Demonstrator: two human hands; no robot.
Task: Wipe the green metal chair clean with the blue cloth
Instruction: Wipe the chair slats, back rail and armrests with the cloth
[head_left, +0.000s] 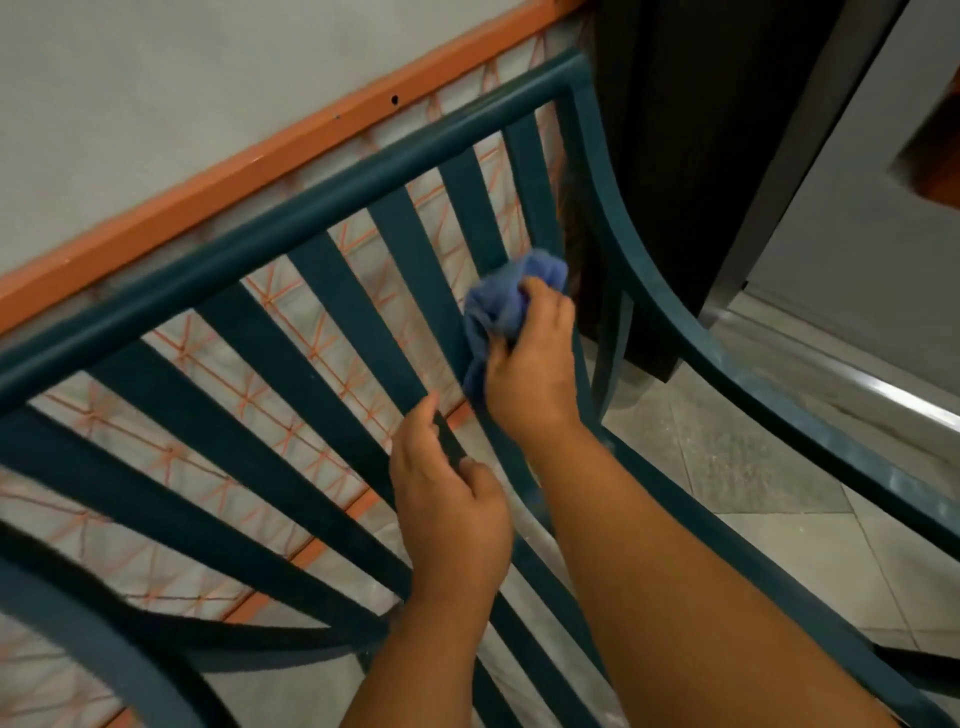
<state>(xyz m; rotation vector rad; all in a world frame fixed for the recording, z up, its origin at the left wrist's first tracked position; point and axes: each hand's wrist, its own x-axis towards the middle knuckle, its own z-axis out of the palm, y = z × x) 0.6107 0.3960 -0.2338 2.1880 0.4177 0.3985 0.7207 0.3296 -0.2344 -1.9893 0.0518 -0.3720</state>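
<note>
- The left hand (451, 512) is gripping a slat at the frame's centre, probably steadying the green metal chair (291, 221).
- At one o'clock from it, the right hand (524, 364) is clutching the bunched blue cloth (496, 306), pressing it against a backrest slat.
- Beyond, toward eleven o'clock, an orange-trimmed wall (156, 130) is crowding the backrest; a dark cabinet (691, 156) is hemming in the armrest (727, 358).

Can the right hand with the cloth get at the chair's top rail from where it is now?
Probably yes. The right hand holds the blue cloth against a back slat, and nothing lies between it and the top rail above. The left hand grips a slat lower down, out of the way.
</note>
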